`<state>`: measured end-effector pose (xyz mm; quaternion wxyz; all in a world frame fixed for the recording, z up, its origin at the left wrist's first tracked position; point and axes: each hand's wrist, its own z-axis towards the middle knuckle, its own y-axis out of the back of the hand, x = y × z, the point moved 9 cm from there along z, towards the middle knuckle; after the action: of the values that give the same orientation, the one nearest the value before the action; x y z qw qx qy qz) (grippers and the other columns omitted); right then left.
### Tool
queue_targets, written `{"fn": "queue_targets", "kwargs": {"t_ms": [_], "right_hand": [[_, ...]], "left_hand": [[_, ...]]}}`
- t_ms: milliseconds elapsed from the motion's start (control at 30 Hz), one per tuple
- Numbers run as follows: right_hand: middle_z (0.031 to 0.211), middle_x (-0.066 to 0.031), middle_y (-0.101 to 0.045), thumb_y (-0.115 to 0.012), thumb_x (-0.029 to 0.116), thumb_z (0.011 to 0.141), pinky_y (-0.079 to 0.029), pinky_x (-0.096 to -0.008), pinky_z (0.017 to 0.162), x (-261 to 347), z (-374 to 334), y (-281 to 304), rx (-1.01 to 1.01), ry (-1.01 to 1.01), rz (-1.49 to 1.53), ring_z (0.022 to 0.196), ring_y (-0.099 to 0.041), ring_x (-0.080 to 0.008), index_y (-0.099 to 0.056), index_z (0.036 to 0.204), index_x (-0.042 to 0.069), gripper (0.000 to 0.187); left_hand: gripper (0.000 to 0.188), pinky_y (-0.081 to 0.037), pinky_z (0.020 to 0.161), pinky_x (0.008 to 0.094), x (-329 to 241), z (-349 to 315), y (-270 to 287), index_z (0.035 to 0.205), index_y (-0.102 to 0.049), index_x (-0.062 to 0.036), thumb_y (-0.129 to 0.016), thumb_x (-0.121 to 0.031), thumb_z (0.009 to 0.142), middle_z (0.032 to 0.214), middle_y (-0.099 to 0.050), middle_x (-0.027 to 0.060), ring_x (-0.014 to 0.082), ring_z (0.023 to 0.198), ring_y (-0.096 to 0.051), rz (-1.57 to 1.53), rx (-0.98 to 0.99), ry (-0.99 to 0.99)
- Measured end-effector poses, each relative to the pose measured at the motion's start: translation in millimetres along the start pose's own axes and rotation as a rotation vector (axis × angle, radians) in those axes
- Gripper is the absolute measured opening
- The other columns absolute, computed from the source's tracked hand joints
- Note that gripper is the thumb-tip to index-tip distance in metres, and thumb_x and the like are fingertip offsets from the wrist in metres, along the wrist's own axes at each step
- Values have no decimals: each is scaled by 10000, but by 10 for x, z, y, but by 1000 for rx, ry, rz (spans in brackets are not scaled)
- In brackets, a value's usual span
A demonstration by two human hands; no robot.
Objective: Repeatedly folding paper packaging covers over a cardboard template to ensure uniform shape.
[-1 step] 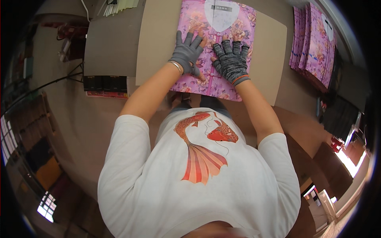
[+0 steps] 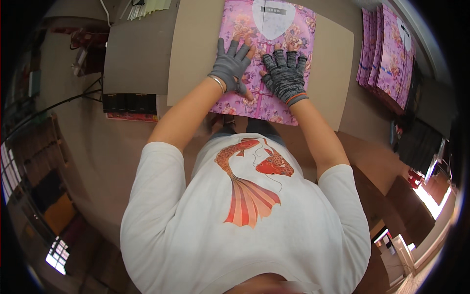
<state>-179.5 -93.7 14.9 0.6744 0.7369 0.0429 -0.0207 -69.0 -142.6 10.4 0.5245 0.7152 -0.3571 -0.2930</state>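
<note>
A flat purple package printed with flowers (image 2: 255,71) lies before me, with a pale shield-shaped panel at its far end and a pink band pattern down its middle. My left hand (image 2: 230,66), in a plain grey fingertip-less glove, rests on its left half with fingers spread. On the right half lies my right hand (image 2: 285,74), palm down in a mottled dark grey fingertip-less glove with an orange cuff edge, its fingers slightly apart. Both hands touch the top surface and grip nothing. Underneath the package is a beige board (image 2: 333,63) with rounded corners.
Off to the right stands a stack of similar purple flowered packages (image 2: 391,66). A grey-brown panel (image 2: 137,61) extends at the left, with black boxes (image 2: 129,104) below its near edge. Pale thin strips (image 2: 147,9) lie at the far left.
</note>
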Motion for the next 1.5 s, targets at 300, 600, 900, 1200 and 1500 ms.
{"fn": "queue_targets", "kwargs": {"t_ms": [300, 600, 900, 1200, 1500], "right_hand": [[1572, -126, -336, -560, 529, 884, -71, -727, 1112, -15, 12, -35, 11, -23, 16, 1478, -161, -451, -482, 1436, 278, 611], [1583, -183, -297, -605, 553, 864, -97, -629, 1172, -173, 63, -107, 68, 13, 132, 1479, -193, -432, -384, 1500, 104, 809], [1563, -207, -333, -546, 568, 884, -181, -616, 1153, -1812, 1445, -242, -280, -253, 6, 1466, -244, -416, -386, 1494, 96, 787], [1553, -201, -353, -632, 447, 827, -217, -640, 1118, -1220, 870, 3, 1, -27, -132, 1439, -304, -414, -370, 1491, 70, 808], [1341, -149, -565, -665, 396, 832, -311, -538, 1119, -57, -1517, -137, -15, 256, 411, 1280, -488, -390, -601, 1299, 103, 555]], "left_hand": [[1437, -63, 1094, 750, -40, 17, 35, 1585, -172, -114, -674, -873, 473, 1642, -120, 196, 438, 1504, -52, 1, 49, 13], [1148, -86, 1106, 740, -185, 185, 159, 1563, -270, -174, -689, -746, 661, 1622, -227, 130, 376, 1497, -148, 4, 132, 137], [935, -138, 1149, 685, -487, 386, 158, 1439, -452, -43, -778, -522, 706, 1572, -320, 146, 312, 1465, -261, 146, 219, 87], [886, -131, 1152, 686, -444, 369, 151, 1426, -459, -21, -748, -508, 745, 1581, -297, 167, 299, 1489, -220, 114, 203, 88], [998, -106, 1149, 695, -356, 346, 170, 1446, -438, -23, -752, -608, 700, 1583, -299, 147, 275, 1498, -216, 44, 205, 52]]}}
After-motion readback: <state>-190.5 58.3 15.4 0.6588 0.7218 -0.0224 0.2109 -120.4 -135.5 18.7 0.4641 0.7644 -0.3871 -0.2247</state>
